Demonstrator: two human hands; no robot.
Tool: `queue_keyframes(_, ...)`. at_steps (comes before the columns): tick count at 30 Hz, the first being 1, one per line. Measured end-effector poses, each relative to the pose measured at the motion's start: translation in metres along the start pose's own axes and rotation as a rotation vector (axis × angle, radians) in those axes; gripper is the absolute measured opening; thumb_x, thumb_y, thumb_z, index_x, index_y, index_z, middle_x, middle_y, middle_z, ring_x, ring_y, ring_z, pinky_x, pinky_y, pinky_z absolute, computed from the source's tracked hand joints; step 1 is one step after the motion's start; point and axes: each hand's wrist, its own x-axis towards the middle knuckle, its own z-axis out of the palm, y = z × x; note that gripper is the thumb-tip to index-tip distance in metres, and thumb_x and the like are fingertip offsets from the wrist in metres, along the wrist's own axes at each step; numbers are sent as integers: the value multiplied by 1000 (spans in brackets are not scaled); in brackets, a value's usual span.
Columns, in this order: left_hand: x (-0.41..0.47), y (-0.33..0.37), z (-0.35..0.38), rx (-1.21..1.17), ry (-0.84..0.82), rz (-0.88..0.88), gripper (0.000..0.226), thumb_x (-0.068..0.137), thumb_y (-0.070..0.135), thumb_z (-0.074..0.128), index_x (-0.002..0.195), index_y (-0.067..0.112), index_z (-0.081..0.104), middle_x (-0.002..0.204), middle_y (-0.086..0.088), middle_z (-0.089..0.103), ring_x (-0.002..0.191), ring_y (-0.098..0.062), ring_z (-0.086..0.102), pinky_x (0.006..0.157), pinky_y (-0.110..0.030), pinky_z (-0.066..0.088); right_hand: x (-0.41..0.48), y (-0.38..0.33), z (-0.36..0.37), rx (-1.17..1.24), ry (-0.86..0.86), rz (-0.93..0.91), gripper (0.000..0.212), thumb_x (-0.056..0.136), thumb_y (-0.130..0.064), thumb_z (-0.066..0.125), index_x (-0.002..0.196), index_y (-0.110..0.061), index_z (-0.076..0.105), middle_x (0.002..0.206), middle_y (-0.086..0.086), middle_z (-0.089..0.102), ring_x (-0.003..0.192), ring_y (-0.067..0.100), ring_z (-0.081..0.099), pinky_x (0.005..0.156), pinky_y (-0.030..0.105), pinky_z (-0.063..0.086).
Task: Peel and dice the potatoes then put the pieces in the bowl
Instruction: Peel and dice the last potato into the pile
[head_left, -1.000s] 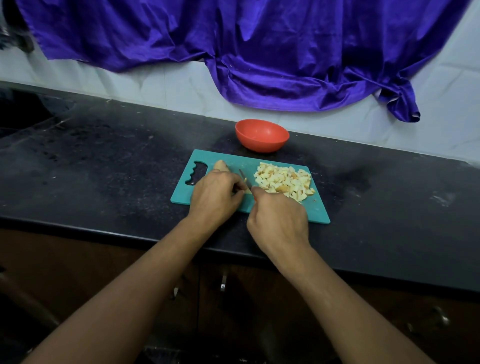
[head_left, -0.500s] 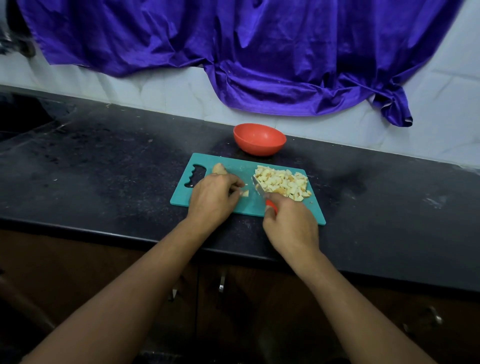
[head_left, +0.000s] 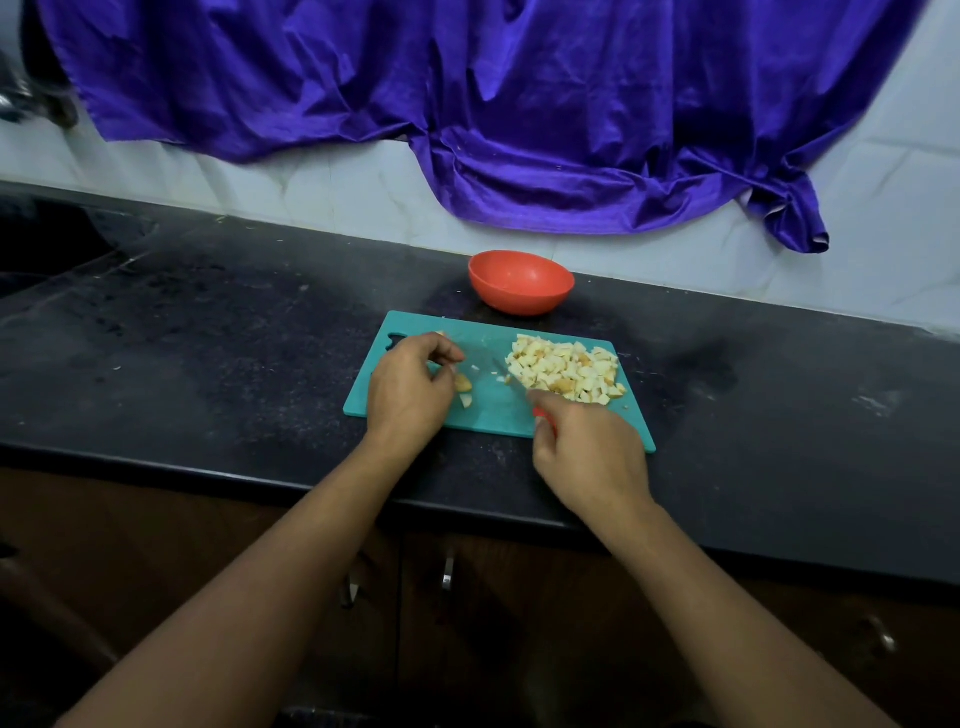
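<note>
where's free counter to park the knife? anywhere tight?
Free: the counter left of the cutting board, and the stretch to the board's right, before the wall. Tight: the board itself, with the diced potato pile, both hands and loose pieces; also the narrow gap between board and red bowl.

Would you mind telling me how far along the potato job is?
Done: a pile of diced potato sits on the board. In hand: the right hand holds the knife; the left hand is by uncut chunks. Left: the bowl looks empty.
</note>
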Motion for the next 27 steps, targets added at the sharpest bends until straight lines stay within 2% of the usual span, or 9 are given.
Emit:
queue_keyframes(2,1,1,0,43,-23,-19,26,92,7,64,103,28,75,105,14,72,76,-12,61,81,-35,56,0,5,3,70,41,41,41,104,-35,49,145,-38,55,76,-13,58,64,6,52,58,29,44)
queue_keyframes(4,0,4,-1,129,-57,-18,30,93,7,61,112,26,75,108,7,74,87,-20,67,82,-37,54,-2,6,6,110,51,11,42,104,-36,50,145,-38,55,80,-13,62,65,5,53,60,29,45)
queue_keyframes(7,-1,6,-1,212,-93,22,30,93,15,62,119,24,74,114,3,74,99,-17,66,85,-35,52,-3,8,8,137,55,-7,41,104,-38,51,145,-39,56,84,-12,65,70,6,55,66,31,50)
queue_keyframes(9,-2,6,-1,234,-124,43,29,92,19,64,118,25,75,111,4,74,96,-15,64,82,-32,51,-3,9,8,142,60,1,41,104,-38,52,144,-39,56,84,-14,63,70,5,54,65,28,47)
queue_keyframes(12,-2,5,-6,217,-163,61,28,90,20,68,116,29,75,99,6,73,75,-8,55,71,-27,45,-4,9,8,149,67,-7,41,103,-37,53,144,-39,57,87,-12,67,70,5,55,66,29,49)
queue_keyframes(14,-3,5,-8,209,-191,75,30,89,20,71,117,30,74,100,10,72,66,-5,51,65,-24,40,-5,9,8,149,67,-6,41,103,-38,53,144,-39,56,87,-11,67,69,5,55,66,30,51)
queue_keyframes(20,-2,8,-14,225,-265,97,29,88,23,73,115,34,73,86,24,59,65,0,50,57,-20,33,-5,10,8,148,72,-10,40,103,-37,52,143,-38,57,89,-10,69,75,6,56,67,29,49)
queue_keyframes(24,0,7,-19,185,-341,94,33,86,24,74,116,37,72,81,24,57,65,-3,52,58,-23,34,-5,11,9,147,71,-9,41,103,-38,51,144,-38,57,92,-10,70,78,7,57,69,30,51)
queue_keyframes(27,2,9,-20,166,-421,87,36,86,23,75,118,38,71,83,22,58,69,-3,55,63,-24,38,-4,11,9,158,71,-1,41,104,-38,52,144,-39,56,89,-13,66,74,4,53,67,27,45)
